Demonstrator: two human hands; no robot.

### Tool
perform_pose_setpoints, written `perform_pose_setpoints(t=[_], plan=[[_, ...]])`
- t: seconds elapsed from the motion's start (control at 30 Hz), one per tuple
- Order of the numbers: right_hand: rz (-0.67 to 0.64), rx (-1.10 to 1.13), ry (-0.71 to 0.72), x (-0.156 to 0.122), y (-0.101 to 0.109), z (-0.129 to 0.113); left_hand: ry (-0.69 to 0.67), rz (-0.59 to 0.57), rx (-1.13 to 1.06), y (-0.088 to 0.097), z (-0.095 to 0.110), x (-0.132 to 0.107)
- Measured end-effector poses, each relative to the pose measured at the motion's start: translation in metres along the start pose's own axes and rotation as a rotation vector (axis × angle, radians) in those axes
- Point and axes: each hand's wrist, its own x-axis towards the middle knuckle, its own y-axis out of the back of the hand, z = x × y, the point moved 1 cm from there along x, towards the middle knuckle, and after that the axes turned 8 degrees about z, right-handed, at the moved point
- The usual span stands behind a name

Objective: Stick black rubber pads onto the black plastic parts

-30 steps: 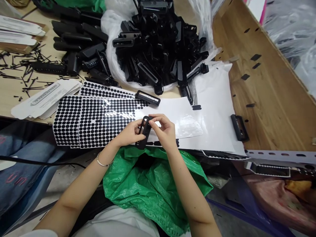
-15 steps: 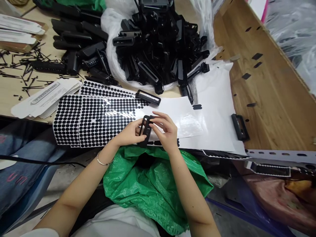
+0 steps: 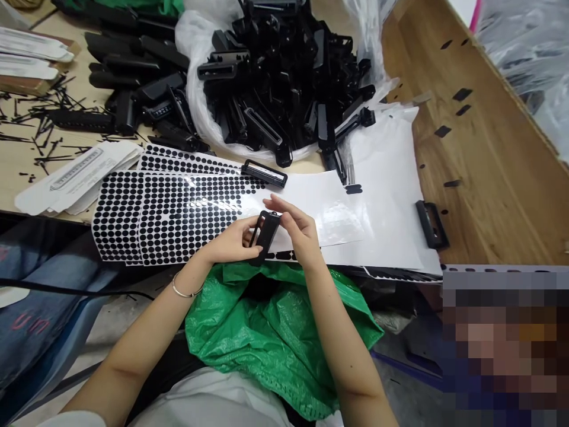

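Observation:
Both my hands hold one small black plastic frame part (image 3: 265, 232) just above the table's front edge. My left hand (image 3: 231, 242) grips its left side and lower end with curled fingers. My right hand (image 3: 299, 232) pinches its upper end, fingertips pressed on the top. Under the hands lie sheets of black round stickers (image 3: 178, 213) and a glossy white backing sheet (image 3: 329, 207) with most dots gone. A green plastic bag (image 3: 267, 332) sits open in my lap below the hands.
A big heap of black plastic parts (image 3: 284, 77) fills a clear bag at the back, with longer black pieces (image 3: 133, 77) to its left. Single frame parts lie at centre (image 3: 264, 173) and right (image 3: 431, 224). White paper sleeves (image 3: 75, 177) sit left; a wooden board (image 3: 471, 154) slopes right.
The black part has been turned slightly and lifted a little between my hands; my right fingers shifted along its upper end. The view moved slightly down-left.

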Motion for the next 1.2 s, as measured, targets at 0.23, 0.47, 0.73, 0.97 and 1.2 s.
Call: perform_pose_setpoints(t=[0.23,0.47,0.73,0.97,1.2], plan=[[-0.090,0.121,-0.059,0.001,-0.014,0.012,0.012,0.030,0.036,0.001,-0.003,-0.002],[-0.225,0.046,-0.059,-0.010,-0.009,0.018,0.000,-0.013,-0.021,0.003,-0.003,0.000],[-0.064,0.031,-0.031,-0.031,-0.005,0.002,0.004,-0.132,-0.194,0.002,0.000,0.002],[-0.344,-0.186,-0.102,-0.098,0.014,-0.036,-0.305,0.429,0.540,0.008,0.020,0.037],[-0.339,-0.520,0.003,-0.090,0.025,-0.048,-0.373,0.466,0.884,0.026,0.043,0.073]])
